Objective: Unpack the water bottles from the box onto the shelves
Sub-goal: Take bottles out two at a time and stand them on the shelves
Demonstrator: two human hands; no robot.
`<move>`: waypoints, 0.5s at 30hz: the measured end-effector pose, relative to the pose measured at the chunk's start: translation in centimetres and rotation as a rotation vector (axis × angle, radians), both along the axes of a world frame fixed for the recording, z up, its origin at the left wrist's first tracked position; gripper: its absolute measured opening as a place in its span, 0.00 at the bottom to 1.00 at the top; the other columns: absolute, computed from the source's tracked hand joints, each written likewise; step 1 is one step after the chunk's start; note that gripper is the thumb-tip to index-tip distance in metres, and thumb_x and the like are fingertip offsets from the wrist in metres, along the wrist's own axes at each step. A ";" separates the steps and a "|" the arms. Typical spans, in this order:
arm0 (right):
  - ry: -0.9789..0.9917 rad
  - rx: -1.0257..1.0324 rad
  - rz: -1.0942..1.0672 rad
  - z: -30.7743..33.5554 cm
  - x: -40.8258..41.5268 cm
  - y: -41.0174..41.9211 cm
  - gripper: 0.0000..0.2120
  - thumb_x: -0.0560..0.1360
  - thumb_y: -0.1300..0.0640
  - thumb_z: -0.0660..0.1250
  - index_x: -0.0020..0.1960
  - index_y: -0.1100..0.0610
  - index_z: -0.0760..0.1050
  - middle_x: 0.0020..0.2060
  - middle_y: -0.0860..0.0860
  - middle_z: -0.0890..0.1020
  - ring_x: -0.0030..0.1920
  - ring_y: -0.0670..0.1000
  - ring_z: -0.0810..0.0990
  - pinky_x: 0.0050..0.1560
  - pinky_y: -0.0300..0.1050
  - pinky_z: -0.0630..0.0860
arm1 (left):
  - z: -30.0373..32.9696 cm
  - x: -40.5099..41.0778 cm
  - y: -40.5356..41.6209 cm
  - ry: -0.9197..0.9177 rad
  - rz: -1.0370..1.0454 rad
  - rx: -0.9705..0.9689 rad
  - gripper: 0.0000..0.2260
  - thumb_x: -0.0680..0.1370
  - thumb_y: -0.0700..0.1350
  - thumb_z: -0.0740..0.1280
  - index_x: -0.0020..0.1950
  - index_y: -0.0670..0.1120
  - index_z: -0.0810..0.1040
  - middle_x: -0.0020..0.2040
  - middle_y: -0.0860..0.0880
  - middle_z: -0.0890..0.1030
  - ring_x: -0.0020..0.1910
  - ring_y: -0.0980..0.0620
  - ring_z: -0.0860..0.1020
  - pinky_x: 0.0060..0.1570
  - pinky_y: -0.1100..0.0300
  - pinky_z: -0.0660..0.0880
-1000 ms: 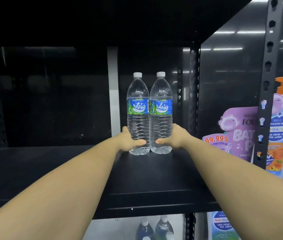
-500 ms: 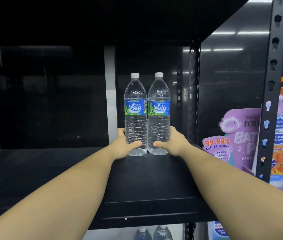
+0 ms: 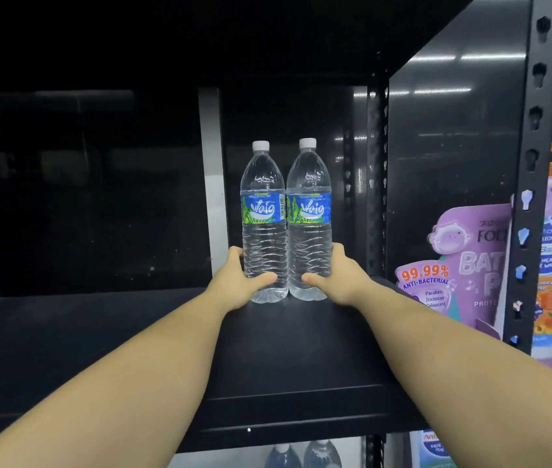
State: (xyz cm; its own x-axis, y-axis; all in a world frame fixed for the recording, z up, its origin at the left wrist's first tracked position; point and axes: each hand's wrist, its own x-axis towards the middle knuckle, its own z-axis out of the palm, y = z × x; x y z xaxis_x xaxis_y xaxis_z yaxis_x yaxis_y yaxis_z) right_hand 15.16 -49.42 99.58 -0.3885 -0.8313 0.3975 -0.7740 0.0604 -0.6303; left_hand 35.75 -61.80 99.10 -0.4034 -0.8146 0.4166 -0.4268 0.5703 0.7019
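Two water bottles stand upright and touching at the centre of the frame, toward the back of a black shelf (image 3: 301, 359). The left hand (image 3: 239, 282) grasps the lower part of the left bottle (image 3: 263, 217), thumb across its front. The right hand (image 3: 338, 282) grasps the lower part of the right bottle (image 3: 309, 214) the same way. More bottle tops (image 3: 305, 456) show at the bottom edge, below the shelf. Purple soap packs (image 3: 463, 261) sit at the right

Both water bottles (image 3: 263, 224) read "Waig"; the purple pack (image 3: 450, 265) says "99.99% ANTI-BACTERIAL", "Paraben Triclosan Colourant".
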 end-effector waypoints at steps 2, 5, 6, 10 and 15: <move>-0.003 0.004 0.003 0.0 0.0 0.0 0.37 0.79 0.47 0.73 0.79 0.55 0.57 0.72 0.51 0.75 0.69 0.56 0.76 0.59 0.45 0.69 | -0.1 -0.1 -0.3 0.005 0.000 0.005 0.30 0.73 0.60 0.79 0.67 0.54 0.67 0.48 0.58 0.84 0.51 0.51 0.84 0.54 0.52 0.78; -0.017 0.005 0.005 0.0 -0.1 0.0 0.36 0.79 0.47 0.73 0.78 0.56 0.57 0.72 0.51 0.75 0.70 0.56 0.76 0.60 0.45 0.69 | -0.1 -0.2 -0.3 0.015 -0.004 0.009 0.31 0.72 0.60 0.79 0.68 0.55 0.67 0.49 0.57 0.85 0.51 0.52 0.84 0.53 0.53 0.78; -0.021 0.005 0.005 0.0 -0.1 0.1 0.36 0.79 0.47 0.74 0.78 0.56 0.57 0.71 0.51 0.75 0.70 0.55 0.76 0.60 0.45 0.69 | -0.1 -0.2 -0.3 0.014 -0.002 0.010 0.31 0.72 0.60 0.79 0.68 0.55 0.67 0.50 0.57 0.85 0.51 0.52 0.84 0.53 0.54 0.77; -0.018 0.016 -0.022 0.1 0.2 0.4 0.40 0.77 0.45 0.75 0.79 0.55 0.56 0.71 0.51 0.77 0.69 0.56 0.76 0.60 0.47 0.70 | 0.1 0.1 -0.1 0.010 0.005 0.021 0.32 0.71 0.59 0.81 0.68 0.55 0.68 0.49 0.57 0.85 0.50 0.55 0.84 0.53 0.55 0.78; -0.075 0.112 -0.083 1.4 0.7 2.0 0.49 0.71 0.33 0.76 0.78 0.58 0.61 0.72 0.54 0.77 0.70 0.57 0.76 0.68 0.53 0.74 | 0.8 1.3 0.6 -0.137 0.020 0.032 0.48 0.70 0.62 0.81 0.80 0.48 0.59 0.66 0.48 0.81 0.61 0.48 0.81 0.61 0.54 0.76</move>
State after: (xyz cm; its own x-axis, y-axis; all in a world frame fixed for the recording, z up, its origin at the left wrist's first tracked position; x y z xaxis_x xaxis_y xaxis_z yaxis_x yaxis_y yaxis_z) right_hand 15.85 -47.43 100.98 -0.4831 -0.8325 0.2712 -0.7145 0.1958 -0.6716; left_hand 37.08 -61.23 99.93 -0.4385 -0.8349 0.3326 -0.5306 0.5392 0.6539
